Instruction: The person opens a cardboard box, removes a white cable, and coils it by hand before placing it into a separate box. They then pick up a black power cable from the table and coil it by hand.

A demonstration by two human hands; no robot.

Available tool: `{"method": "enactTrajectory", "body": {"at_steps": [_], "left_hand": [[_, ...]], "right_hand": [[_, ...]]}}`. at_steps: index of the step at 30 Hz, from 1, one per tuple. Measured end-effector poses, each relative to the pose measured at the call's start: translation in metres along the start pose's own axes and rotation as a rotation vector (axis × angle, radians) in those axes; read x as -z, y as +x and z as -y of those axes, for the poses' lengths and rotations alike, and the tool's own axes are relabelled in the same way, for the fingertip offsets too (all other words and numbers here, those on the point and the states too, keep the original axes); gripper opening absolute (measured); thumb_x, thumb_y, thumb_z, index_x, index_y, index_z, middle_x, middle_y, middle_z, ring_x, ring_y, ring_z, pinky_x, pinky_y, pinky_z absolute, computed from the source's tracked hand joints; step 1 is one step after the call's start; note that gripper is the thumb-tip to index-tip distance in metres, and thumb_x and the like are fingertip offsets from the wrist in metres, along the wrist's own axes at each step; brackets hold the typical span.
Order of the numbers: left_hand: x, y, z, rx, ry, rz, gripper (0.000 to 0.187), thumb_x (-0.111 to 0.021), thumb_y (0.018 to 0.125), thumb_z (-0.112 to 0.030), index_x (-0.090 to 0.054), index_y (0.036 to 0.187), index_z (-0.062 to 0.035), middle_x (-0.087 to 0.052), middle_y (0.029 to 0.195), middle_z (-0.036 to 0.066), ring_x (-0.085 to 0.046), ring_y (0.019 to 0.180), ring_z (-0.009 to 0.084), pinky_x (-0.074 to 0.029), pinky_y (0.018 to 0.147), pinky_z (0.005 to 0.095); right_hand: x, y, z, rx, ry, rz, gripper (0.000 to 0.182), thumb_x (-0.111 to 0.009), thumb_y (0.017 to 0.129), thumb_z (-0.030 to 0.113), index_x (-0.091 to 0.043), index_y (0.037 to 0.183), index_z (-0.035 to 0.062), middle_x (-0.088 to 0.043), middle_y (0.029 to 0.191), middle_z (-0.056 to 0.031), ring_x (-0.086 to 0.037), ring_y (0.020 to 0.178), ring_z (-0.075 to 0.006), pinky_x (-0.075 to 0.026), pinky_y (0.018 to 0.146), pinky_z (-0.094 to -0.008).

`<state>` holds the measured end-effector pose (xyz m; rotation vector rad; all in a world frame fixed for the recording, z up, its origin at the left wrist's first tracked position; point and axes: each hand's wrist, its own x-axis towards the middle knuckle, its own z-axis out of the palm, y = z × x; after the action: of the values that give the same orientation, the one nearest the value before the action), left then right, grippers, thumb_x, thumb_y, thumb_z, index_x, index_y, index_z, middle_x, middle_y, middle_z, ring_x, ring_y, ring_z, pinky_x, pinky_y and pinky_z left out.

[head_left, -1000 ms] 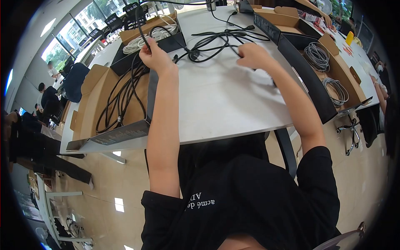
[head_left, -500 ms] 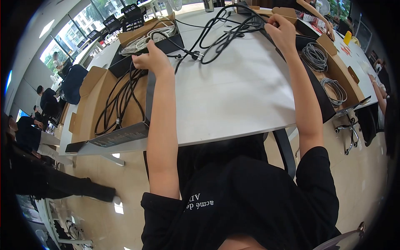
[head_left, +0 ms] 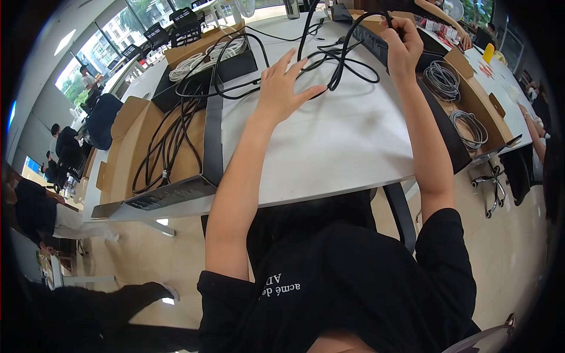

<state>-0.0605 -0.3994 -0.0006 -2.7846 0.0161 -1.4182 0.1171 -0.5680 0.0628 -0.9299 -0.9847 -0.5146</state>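
My left hand (head_left: 282,91) is over the middle of the white table (head_left: 329,147), fingers spread, beside loops of black cable (head_left: 353,65). At the upper right my right hand (head_left: 403,50) is closed around a raised part of this black cable. Several loops spread between the hands, and some reach left over the open boxes. Coiled black cable (head_left: 170,141) lies in the near left box (head_left: 132,138). Behind it, white cable (head_left: 206,62) sits in another box.
Grey cable coils (head_left: 442,81) lie in an open box (head_left: 479,106) at the right. A yellow object (head_left: 488,53) and a co-worker's arm (head_left: 441,17) are beyond. Black chairs (head_left: 187,26) stand at the back left, and a person (head_left: 35,200) is at the far left.
My left hand has moved right from the left boxes and opened, with its fingers now spread. The black cable loops have shifted, some now crossing the left boxes. My right hand remains near the upper right.
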Motion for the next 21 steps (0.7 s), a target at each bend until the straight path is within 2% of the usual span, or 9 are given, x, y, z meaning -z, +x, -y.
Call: {"method": "enactTrajectory", "body": {"at_steps": [3, 6, 9, 10, 13, 14, 17, 18, 21], "left_hand": [[-0.002, 0.002, 0.0, 0.131, -0.16, 0.045, 0.061, -0.063, 0.076, -0.043, -0.049, 0.117, -0.0018, -0.048, 0.121, 0.015, -0.048, 0.108, 0.0315, -0.036, 0.09, 0.0388], [-0.004, 0.007, 0.008, 0.123, -0.29, -0.04, 0.06, -0.067, 0.075, -0.036, -0.047, 0.118, 0.0009, -0.051, 0.115, 0.016, -0.05, 0.103, 0.0292, -0.038, 0.088, 0.0342], [0.007, 0.013, 0.003, 0.15, -0.334, -0.213, 0.06, -0.068, 0.073, -0.036, -0.048, 0.116, 0.0012, -0.051, 0.11, 0.014, -0.048, 0.1, 0.0286, -0.039, 0.085, 0.0358], [0.015, 0.014, -0.001, 0.132, -0.304, -0.199, 0.073, -0.072, 0.068, -0.04, -0.042, 0.12, 0.0018, -0.046, 0.111, 0.013, -0.047, 0.102, 0.0267, -0.04, 0.084, 0.0364], [0.025, 0.015, -0.019, 0.102, -0.381, -0.207, 0.096, -0.078, 0.058, -0.047, -0.031, 0.126, 0.0024, -0.036, 0.117, 0.015, -0.046, 0.103, 0.0261, -0.04, 0.085, 0.0367], [0.018, 0.014, -0.017, 0.047, -0.352, -0.187, 0.117, -0.081, 0.048, -0.051, -0.019, 0.131, 0.0023, -0.028, 0.119, 0.016, -0.045, 0.102, 0.0267, -0.041, 0.085, 0.0364], [0.015, 0.011, -0.036, -0.016, -0.392, -0.141, 0.12, -0.082, 0.048, -0.049, -0.015, 0.133, 0.0016, -0.025, 0.121, 0.018, -0.044, 0.102, 0.0282, -0.041, 0.086, 0.0361], [0.012, 0.012, -0.036, -0.046, -0.378, -0.176, 0.106, -0.077, 0.063, -0.037, -0.01, 0.135, 0.0022, -0.034, 0.119, 0.017, -0.05, 0.094, 0.0245, -0.044, 0.08, 0.0331], [0.009, 0.014, -0.025, 0.214, -0.593, -0.117, 0.082, -0.064, 0.079, -0.021, -0.009, 0.135, 0.0023, -0.052, 0.102, 0.013, -0.057, 0.075, 0.0179, -0.048, 0.068, 0.0284]], "right_hand": [[-0.002, -0.005, 0.004, -0.029, 0.06, 0.009, 0.007, -0.05, 0.074, -0.001, -0.054, 0.08, 0.0, -0.057, 0.08, -0.003, -0.045, 0.066, -0.0043, -0.035, 0.059, -0.0174], [-0.001, -0.004, -0.002, -0.073, 0.09, 0.018, 0.007, -0.049, 0.076, 0.001, -0.053, 0.081, 0.0003, -0.058, 0.078, -0.0051, -0.045, 0.063, -0.0054, -0.035, 0.056, -0.0183], [-0.004, -0.005, -0.003, -0.128, 0.123, 0.033, 0.004, -0.049, 0.077, 0.003, -0.052, 0.08, 0.0019, -0.059, 0.075, -0.0071, -0.044, 0.058, -0.0063, -0.035, 0.052, -0.0189], [-0.006, -0.006, -0.001, -0.149, 0.132, 0.039, 0.003, -0.049, 0.078, 0.004, -0.051, 0.08, 0.0025, -0.059, 0.074, -0.0078, -0.044, 0.057, -0.0066, -0.035, 0.051, -0.0191], [-0.013, -0.008, 0.004, -0.267, 0.297, 0.03, 0.002, -0.049, 0.079, 0.005, -0.049, 0.081, 0.005, -0.058, 0.071, -0.0087, -0.043, 0.053, -0.0068, -0.033, 0.048, -0.0197], [-0.016, -0.01, 0.008, -0.312, 0.33, 0.034, 0.003, -0.049, 0.079, 0.005, -0.049, 0.082, 0.0056, -0.058, 0.07, -0.0087, -0.043, 0.053, -0.0068, -0.033, 0.047, -0.0198], [-0.025, -0.016, 0.018, -0.408, 0.417, 0.066, 0.004, -0.049, 0.08, 0.005, -0.047, 0.084, 0.0068, -0.057, 0.069, -0.0088, -0.041, 0.052, -0.0067, -0.032, 0.045, -0.0203], [-0.028, -0.019, 0.021, -0.416, 0.437, 0.087, 0.004, -0.048, 0.081, 0.005, -0.047, 0.084, 0.007, -0.057, 0.069, -0.0088, -0.041, 0.052, -0.0066, -0.031, 0.044, -0.0204], [-0.032, -0.022, 0.027, -0.456, 0.438, 0.17, 0.007, -0.047, 0.083, 0.007, -0.048, 0.09, 0.0057, -0.056, 0.07, -0.0094, -0.039, 0.05, -0.0068, -0.03, 0.042, -0.0204]]}}
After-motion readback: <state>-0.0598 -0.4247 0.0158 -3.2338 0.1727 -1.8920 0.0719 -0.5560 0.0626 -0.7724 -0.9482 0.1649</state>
